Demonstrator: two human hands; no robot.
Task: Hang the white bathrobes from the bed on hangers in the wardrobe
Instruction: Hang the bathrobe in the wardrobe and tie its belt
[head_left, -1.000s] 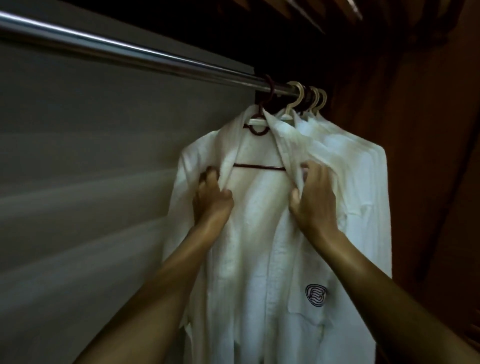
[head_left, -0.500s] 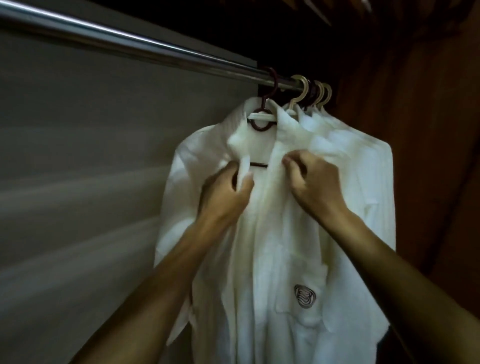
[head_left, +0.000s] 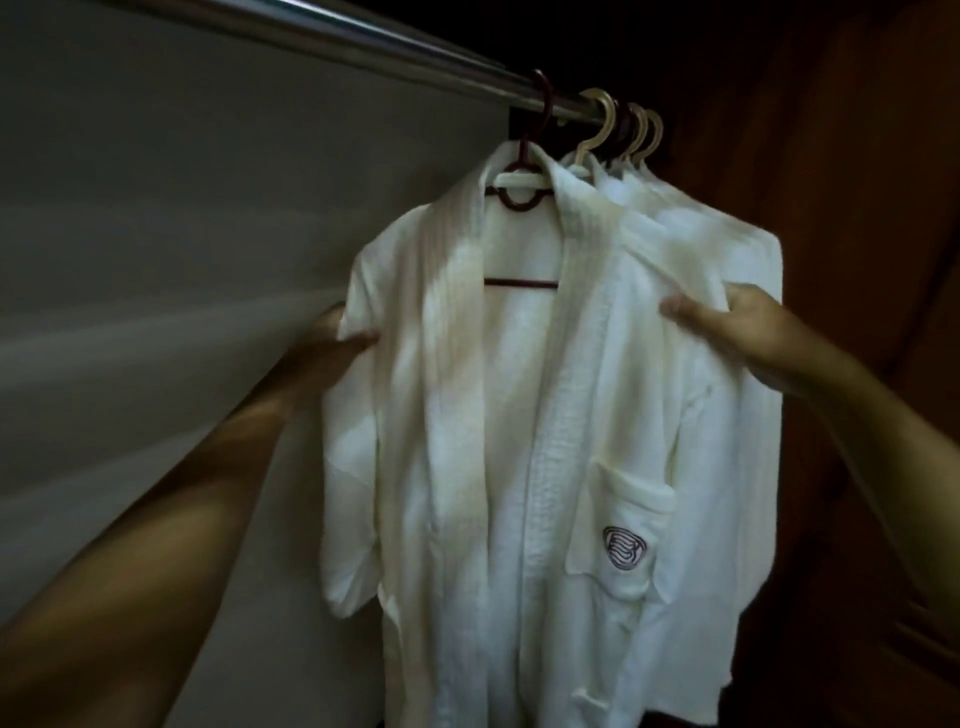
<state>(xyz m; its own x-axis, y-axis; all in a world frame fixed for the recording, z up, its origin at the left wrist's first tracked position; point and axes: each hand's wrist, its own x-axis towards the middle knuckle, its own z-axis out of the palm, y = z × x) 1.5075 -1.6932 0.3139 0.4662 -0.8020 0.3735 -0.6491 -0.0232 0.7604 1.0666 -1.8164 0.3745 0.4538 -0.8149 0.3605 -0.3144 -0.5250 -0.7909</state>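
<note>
Bathrobe, front (head_left: 519, 415): white, hanging open-fronted on a dark red hanger (head_left: 521, 197) hooked over the metal rail (head_left: 363, 39), toward the rail's right end. Hanger crossbar shows between the two collar bands. Chest pocket (head_left: 631, 525) on the right panel, with a dark oval emblem (head_left: 625, 548) stitched on it.

Left hand (head_left: 332, 338): at the robe's left shoulder edge, thumb laid on the front of the cloth, fingers gone behind it; a narrow pinch on the sleeve seam, as far as the blur allows.

Right hand (head_left: 727, 325): at the robe's right shoulder, thumb tip pressed to the front of the cloth, the rest of the hand just beside the sleeve top; closed on the fabric, though how much is gathered cannot be told.

Robe relative to grip: held by both shoulders, the body hanging between and below the two hands, collar and hanger above them.

Further bathrobes (head_left: 717, 244): white, packed directly behind the front one on cream hangers (head_left: 602, 122), hooks side by side at the rail's right end.

Wardrobe: grey back wall (head_left: 182, 234) left, brown wooden side panel (head_left: 857, 208) right
</note>
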